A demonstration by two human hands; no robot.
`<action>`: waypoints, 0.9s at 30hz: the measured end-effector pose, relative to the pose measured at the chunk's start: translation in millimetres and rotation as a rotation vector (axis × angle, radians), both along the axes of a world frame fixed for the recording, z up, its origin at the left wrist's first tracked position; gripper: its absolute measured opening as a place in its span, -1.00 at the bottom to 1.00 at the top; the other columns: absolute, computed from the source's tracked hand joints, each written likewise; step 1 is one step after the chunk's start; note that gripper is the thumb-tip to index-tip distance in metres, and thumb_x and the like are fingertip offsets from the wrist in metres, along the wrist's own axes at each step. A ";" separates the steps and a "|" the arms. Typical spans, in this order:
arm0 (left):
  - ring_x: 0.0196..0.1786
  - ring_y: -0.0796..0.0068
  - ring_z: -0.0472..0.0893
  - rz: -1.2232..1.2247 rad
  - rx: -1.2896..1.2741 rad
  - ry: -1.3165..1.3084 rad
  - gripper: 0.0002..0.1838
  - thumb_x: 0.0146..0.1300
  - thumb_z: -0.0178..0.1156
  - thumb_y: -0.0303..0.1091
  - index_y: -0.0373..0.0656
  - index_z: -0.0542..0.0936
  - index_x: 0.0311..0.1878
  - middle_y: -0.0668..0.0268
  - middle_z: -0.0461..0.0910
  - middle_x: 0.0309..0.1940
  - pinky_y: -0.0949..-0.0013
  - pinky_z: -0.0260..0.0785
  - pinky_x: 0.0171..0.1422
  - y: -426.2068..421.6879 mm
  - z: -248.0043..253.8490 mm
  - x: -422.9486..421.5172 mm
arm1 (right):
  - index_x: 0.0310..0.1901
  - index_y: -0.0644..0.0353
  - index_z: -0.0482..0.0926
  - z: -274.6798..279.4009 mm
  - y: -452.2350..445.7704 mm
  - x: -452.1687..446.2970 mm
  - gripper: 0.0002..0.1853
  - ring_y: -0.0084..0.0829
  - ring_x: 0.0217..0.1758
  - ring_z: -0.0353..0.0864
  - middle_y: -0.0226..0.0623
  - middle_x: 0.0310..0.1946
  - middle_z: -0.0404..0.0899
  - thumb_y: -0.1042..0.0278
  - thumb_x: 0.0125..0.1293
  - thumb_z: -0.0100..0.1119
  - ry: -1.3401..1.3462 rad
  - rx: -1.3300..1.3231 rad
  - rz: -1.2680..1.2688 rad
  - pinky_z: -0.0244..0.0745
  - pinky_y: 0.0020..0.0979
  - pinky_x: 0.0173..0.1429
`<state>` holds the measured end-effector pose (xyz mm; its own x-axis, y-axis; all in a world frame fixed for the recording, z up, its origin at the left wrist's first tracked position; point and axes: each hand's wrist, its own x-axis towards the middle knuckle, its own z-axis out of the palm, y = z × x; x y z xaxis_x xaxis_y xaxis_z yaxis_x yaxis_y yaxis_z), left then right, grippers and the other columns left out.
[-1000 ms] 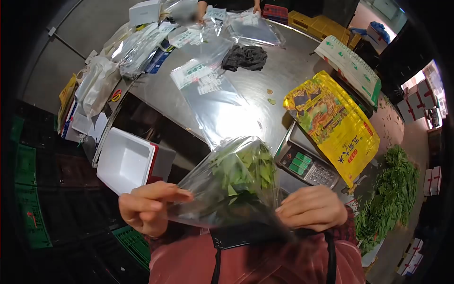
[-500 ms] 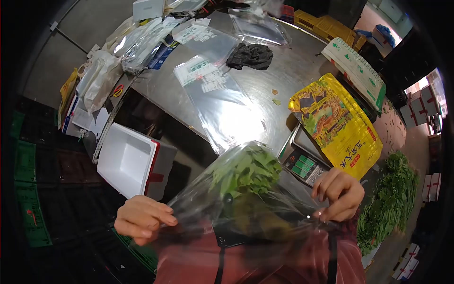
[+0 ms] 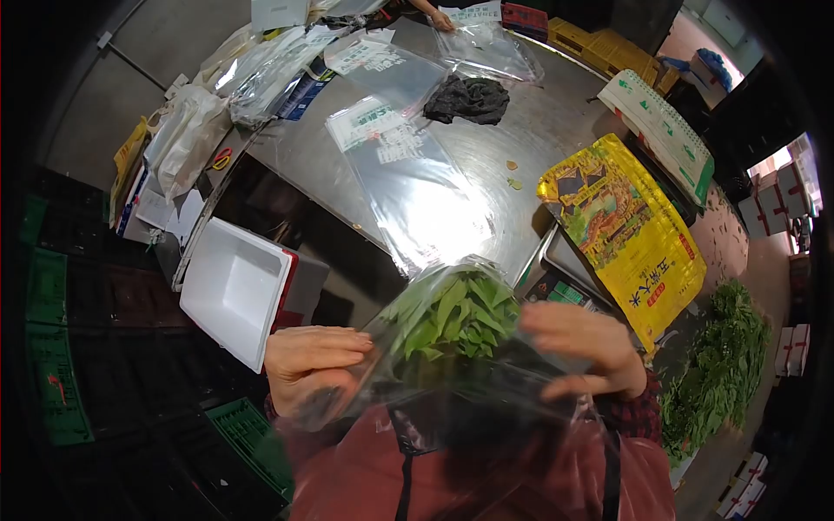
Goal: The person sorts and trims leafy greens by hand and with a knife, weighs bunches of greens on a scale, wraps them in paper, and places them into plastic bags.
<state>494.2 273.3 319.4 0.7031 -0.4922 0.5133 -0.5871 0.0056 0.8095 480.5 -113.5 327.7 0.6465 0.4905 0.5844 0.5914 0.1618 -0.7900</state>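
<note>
A clear plastic bag (image 3: 512, 378) with a bunch of green leaves (image 3: 460, 317) inside is held in front of my chest. My left hand (image 3: 317, 365) is closed on the bag's left side, its fingers straight and its thumb below. At the opposite side, my right hand (image 3: 595, 343) is smeared by motion. Its fingers are stretched out and its thumb stands apart from them, close to the film. The lower part of the bag spreads over a red apron (image 3: 512, 478).
Printed clear bags (image 3: 408, 165) and a crumpled black bag (image 3: 467, 99) lie on the metal table (image 3: 512, 130). A yellow rice bag (image 3: 625, 234) partly covers a scale (image 3: 565, 291). Leafy greens (image 3: 717, 373) lie right; a white foam box (image 3: 234, 291) stands left. Another person's hand (image 3: 441, 21) is behind.
Both hands have moved inward along the bag, the left one also upward. My right fingers have spread from a pinch. The bag is gathered narrower around the leaves.
</note>
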 end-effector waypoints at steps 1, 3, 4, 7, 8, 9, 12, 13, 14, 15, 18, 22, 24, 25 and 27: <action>-0.07 0.14 0.70 0.006 -0.002 0.000 -0.69 0.08 0.40 -0.33 -0.33 0.69 -0.15 0.02 0.70 -0.16 0.20 0.53 0.08 1.3 0.2 -0.9 | -0.24 0.30 0.61 -0.6 0.4 2.4 -0.81 -0.01 -0.02 0.69 0.07 -0.16 0.67 0.37 0.22 0.36 -0.082 -0.172 0.014 0.60 -0.11 0.05; -0.14 0.16 0.71 0.082 0.017 0.101 -0.73 0.10 0.38 -0.37 -0.32 0.69 -0.16 0.04 0.71 -0.19 0.23 0.54 0.01 4.2 -3.4 -9.0 | -0.25 0.29 0.61 -2.8 -1.7 1.3 -0.80 -0.03 -0.05 0.70 0.08 -0.19 0.68 0.34 0.22 0.36 -0.160 -0.342 0.028 0.61 -0.12 0.02; -0.17 0.17 0.71 0.173 0.065 0.237 -0.75 0.11 0.37 -0.40 -0.32 0.70 -0.16 0.05 0.71 -0.21 0.24 0.54 -0.03 8.6 -6.1 -18.0 | -0.26 0.32 0.61 -4.9 -7.9 -3.7 -0.78 -0.03 -0.09 0.71 0.10 -0.23 0.68 0.30 0.28 0.30 -0.077 -0.336 -0.022 0.63 -0.13 -0.03; -0.28 0.20 0.73 0.354 0.157 0.601 -0.81 0.14 0.34 -0.47 -0.30 0.70 -0.17 0.07 0.72 -0.25 0.29 0.56 -0.15 -0.2 -13.3 -20.1 | -0.27 0.38 0.62 -11.3 -17.1 -6.5 -0.69 -0.02 -0.18 0.74 0.14 -0.31 0.68 0.22 0.39 0.18 0.092 -0.325 -0.131 0.67 -0.15 -0.13; -0.31 0.22 0.71 0.366 0.138 0.695 -0.82 0.15 0.33 -0.45 -0.30 0.70 -0.18 0.09 0.71 -0.29 0.29 0.55 -0.17 -6.8 -14.9 -8.8 | -0.30 0.43 0.62 -16.5 -14.8 -0.4 -0.62 -0.01 -0.23 0.74 0.15 -0.35 0.67 0.18 0.43 0.08 0.525 -0.234 -0.158 0.68 -0.17 -0.18; -0.35 0.24 0.69 0.382 0.118 0.790 -0.82 0.17 0.32 -0.43 -0.30 0.70 -0.18 0.11 0.69 -0.34 0.28 0.54 -0.20 -13.9 -15.7 2.7 | -0.32 0.47 0.62 -23.7 -12.4 3.8 -0.54 -0.01 -0.28 0.74 0.16 -0.39 0.66 0.15 0.47 -0.01 0.965 -0.132 -0.177 0.69 -0.19 -0.23; -0.48 0.32 0.62 0.452 0.041 1.166 -0.80 0.24 0.27 -0.34 -0.29 0.70 -0.20 0.19 0.64 -0.51 0.25 0.51 -0.30 -39.6 -16.2 20.4 | -0.33 0.54 0.60 -61.1 -16.8 -1.8 -0.42 0.00 -0.34 0.74 0.19 -0.42 0.65 0.07 0.52 -0.14 1.537 0.047 -0.113 0.70 -0.21 -0.28; -0.40 0.30 0.62 0.376 0.153 0.897 -0.76 0.23 0.28 -0.32 -0.28 0.66 -0.13 0.16 0.63 -0.44 0.25 0.50 -0.24 -46.1 -4.5 21.3 | -0.31 0.57 0.58 -75.6 -20.6 -2.6 -0.39 0.01 -0.35 0.74 0.20 -0.41 0.65 0.04 0.53 -0.18 1.644 0.112 -0.035 0.70 -0.21 -0.29; -0.32 0.28 0.62 0.295 0.258 0.632 -0.71 0.23 0.29 -0.29 -0.27 0.63 -0.07 0.14 0.63 -0.38 0.26 0.50 -0.18 -52.5 10.6 19.4 | -0.29 0.59 0.56 -83.9 -22.4 -4.8 -0.36 0.02 -0.36 0.73 0.21 -0.40 0.65 0.01 0.55 -0.22 1.753 0.181 0.046 0.71 -0.21 -0.30; -0.24 0.26 0.63 0.210 0.353 0.371 -0.65 0.22 0.30 -0.26 -0.26 0.60 0.00 0.12 0.63 -0.31 0.27 0.49 -0.13 -59.0 25.2 15.3 | -0.29 0.59 0.56 -86.8 -22.1 -8.6 -0.36 0.02 -0.36 0.73 0.21 -0.40 0.65 0.01 0.55 -0.22 1.768 0.190 0.045 0.71 -0.21 -0.30; 0.01 0.18 0.59 -0.036 0.597 -0.056 -0.53 0.23 0.29 -0.22 -0.24 0.53 0.15 0.06 0.57 -0.05 0.28 0.46 0.05 -95.3 27.0 13.3 | -0.29 0.55 0.57 -89.1 -23.3 -14.0 -0.39 -0.05 -0.44 0.72 0.15 -0.41 0.66 0.01 0.54 -0.18 1.900 0.201 0.018 0.69 -0.28 -0.32; 0.21 0.09 0.48 -0.204 0.890 0.254 -0.61 0.30 0.21 -0.29 -0.23 0.53 0.15 0.05 0.45 0.18 0.30 0.38 0.22 -112.5 -48.2 42.7 | -0.11 0.47 0.57 -59.8 -43.1 22.1 -0.61 -0.15 -0.31 0.71 0.07 -0.28 0.67 0.22 0.45 -0.04 0.936 -0.500 -0.490 0.63 -0.35 -0.16; 0.23 0.11 0.48 -0.291 0.886 0.296 -0.61 0.31 0.18 -0.30 -0.23 0.51 0.17 0.05 0.45 0.19 0.29 0.36 0.25 -112.1 -63.8 68.7 | 0.06 0.38 0.54 -49.1 -18.9 45.9 -0.69 -0.17 -0.01 0.65 -0.01 -0.06 0.63 0.40 0.38 -0.01 0.343 -0.561 -0.591 0.52 -0.33 0.10; 0.25 0.13 0.47 -0.368 0.875 0.348 -0.60 0.33 0.15 -0.30 -0.23 0.50 0.19 0.06 0.45 0.21 0.29 0.34 0.28 -110.5 -70.0 80.2 | 0.15 0.34 0.51 -45.7 -7.6 59.6 -0.64 -0.18 0.18 0.59 -0.05 0.06 0.60 0.50 0.35 -0.01 0.255 -0.489 -0.470 0.44 -0.30 0.26; 0.27 0.14 0.46 -0.455 0.862 0.388 -0.60 0.35 0.12 -0.31 -0.24 0.48 0.21 0.06 0.45 0.22 0.28 0.32 0.32 -94.8 -85.0 91.2 | 0.22 0.27 0.46 -100.6 19.8 79.2 -0.58 -0.18 0.23 0.53 -0.06 0.16 0.53 0.47 0.31 0.03 0.292 -0.384 -0.148 0.36 -0.33 0.33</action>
<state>585.4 178.5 234.5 0.4011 -0.8432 -0.3579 -0.3735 -0.5073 0.7766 559.7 -93.6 227.2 0.8348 0.5255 0.1641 0.3314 -0.2415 -0.9121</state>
